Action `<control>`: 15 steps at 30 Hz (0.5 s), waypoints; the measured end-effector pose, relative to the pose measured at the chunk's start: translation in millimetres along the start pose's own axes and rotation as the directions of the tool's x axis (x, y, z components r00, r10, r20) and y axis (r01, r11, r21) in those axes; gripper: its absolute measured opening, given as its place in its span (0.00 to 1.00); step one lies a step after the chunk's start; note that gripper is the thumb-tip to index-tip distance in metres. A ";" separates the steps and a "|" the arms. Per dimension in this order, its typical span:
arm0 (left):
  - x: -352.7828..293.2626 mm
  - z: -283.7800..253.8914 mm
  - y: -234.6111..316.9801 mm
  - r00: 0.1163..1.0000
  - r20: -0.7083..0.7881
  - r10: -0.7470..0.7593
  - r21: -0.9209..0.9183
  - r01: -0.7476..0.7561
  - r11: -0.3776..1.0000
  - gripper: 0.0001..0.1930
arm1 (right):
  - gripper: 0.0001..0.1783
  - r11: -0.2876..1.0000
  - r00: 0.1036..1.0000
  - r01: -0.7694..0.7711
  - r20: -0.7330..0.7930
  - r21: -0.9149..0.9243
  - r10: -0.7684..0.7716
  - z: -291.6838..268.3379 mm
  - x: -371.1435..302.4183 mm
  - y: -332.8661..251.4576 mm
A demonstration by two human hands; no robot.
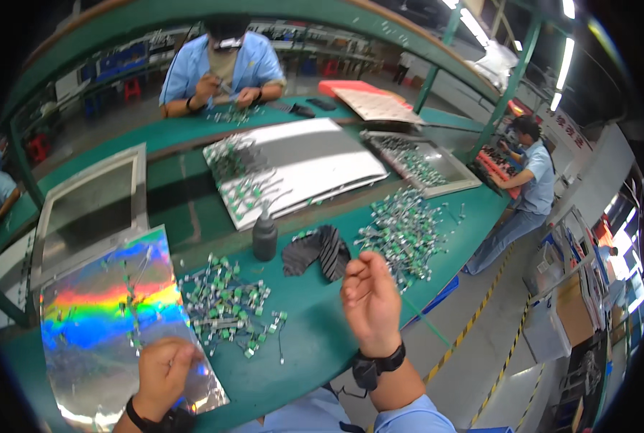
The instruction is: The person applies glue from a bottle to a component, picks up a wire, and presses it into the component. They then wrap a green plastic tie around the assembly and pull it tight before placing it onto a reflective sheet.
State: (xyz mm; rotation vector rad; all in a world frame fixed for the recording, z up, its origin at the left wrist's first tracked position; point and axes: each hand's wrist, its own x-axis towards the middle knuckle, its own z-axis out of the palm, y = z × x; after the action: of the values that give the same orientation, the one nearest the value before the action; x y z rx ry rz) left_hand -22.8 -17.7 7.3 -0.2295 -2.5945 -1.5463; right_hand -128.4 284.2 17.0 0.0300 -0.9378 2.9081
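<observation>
Left hand (165, 372) over near edge of shiny sheet (87, 364); fingers curled in, cannot tell whether they grip a part; right hand (372, 303) palm up, fingers loosely bent, nothing seen held; wired green-and-white parts in left pile (225, 307) and right pile (401, 234); step looks like part-by-part handling; next move calls for a light fingertip pinch.

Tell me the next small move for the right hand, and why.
Probably bring the right hand over to the pile of green-and-white parts and pinch one: that hand shows nothing held, the pile lies between both hands, and a few small green pieces lie on the shiny sheet by the left hand.
</observation>
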 end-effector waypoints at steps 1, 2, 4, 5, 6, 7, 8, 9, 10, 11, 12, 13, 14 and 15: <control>2.9 2.3 3.5 0.998 -0.056 -0.003 -0.016 0.002 1.000 0.03 | 0.14 1.000 0.995 -0.014 0.100 -0.019 0.016 -5.7 0.0 -2.9; 7.0 3.9 7.0 0.994 -0.111 -0.006 -0.026 0.003 1.000 0.04 | 0.14 0.999 0.979 -0.026 0.199 -0.030 0.032 -10.8 0.3 -4.5; 12.0 6.7 8.1 0.991 -0.132 0.022 0.013 -0.021 1.000 0.04 | 0.13 0.992 0.976 -0.067 0.200 -0.108 0.088 -16.1 -0.3 -5.7; 12.2 6.7 7.4 0.985 -0.146 0.094 0.053 -0.087 0.995 0.04 | 0.13 0.981 0.970 -0.066 0.218 -0.183 0.106 -16.6 -1.1 -4.9; 10.2 5.4 6.7 0.987 -0.150 0.054 0.056 -0.046 0.997 0.04 | 0.12 0.965 0.963 -0.061 0.238 -0.256 0.124 -16.5 -3.0 -1.0; 12.0 4.5 4.9 0.994 -0.104 0.036 0.019 -0.035 0.999 0.04 | 0.12 0.963 0.964 -0.091 0.221 -0.255 0.150 -16.5 -5.1 3.8; 13.3 3.7 2.4 0.998 -0.056 0.024 -0.019 -0.025 1.000 0.05 | 0.11 0.887 0.968 -0.050 0.197 -0.458 0.156 -16.0 -8.0 7.6; 13.2 1.6 -1.3 1.000 -0.013 0.011 -0.053 -0.011 0.999 0.05 | 0.10 0.771 0.970 -0.012 0.181 -0.637 0.164 -16.0 -8.9 13.7; 11.2 -1.1 -3.1 1.000 -0.014 -0.013 -0.050 0.012 0.999 0.05 | 0.09 0.615 0.971 0.034 0.172 -0.788 0.167 -14.8 -10.3 17.4; 9.7 -3.4 -5.2 1.000 -0.010 0.005 -0.053 -0.006 0.999 0.04 | 0.09 0.616 0.969 0.016 0.164 -0.788 0.184 -14.3 -10.4 21.7; 8.5 -3.6 -9.0 1.000 0.000 0.026 -0.060 -0.026 0.998 0.04 | 0.10 0.502 0.942 0.142 0.272 -0.853 0.197 -15.4 -10.9 26.1; 7.6 -3.5 -11.8 0.999 0.009 0.049 -0.069 -0.048 0.996 0.04 | 0.10 0.380 0.899 0.274 0.376 -0.883 0.225 -16.0 -11.1 30.0; 7.2 -2.8 -13.0 0.999 0.016 0.036 -0.073 -0.035 0.997 0.04 | 0.12 0.255 0.841 0.409 0.470 -0.876 0.267 -16.4 -11.2 33.0; 7.5 -1.2 -13.1 0.999 -0.004 0.041 -0.064 -0.041 0.997 0.04 | 0.12 0.252 0.844 0.401 0.462 -0.881 0.273 -16.0 -11.1 34.9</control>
State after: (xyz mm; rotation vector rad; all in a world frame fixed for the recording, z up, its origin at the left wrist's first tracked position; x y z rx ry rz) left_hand -32.6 -24.3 -2.1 -0.2836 -2.5237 -1.6168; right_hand -120.2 264.6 -16.8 0.8099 -2.5818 1.6189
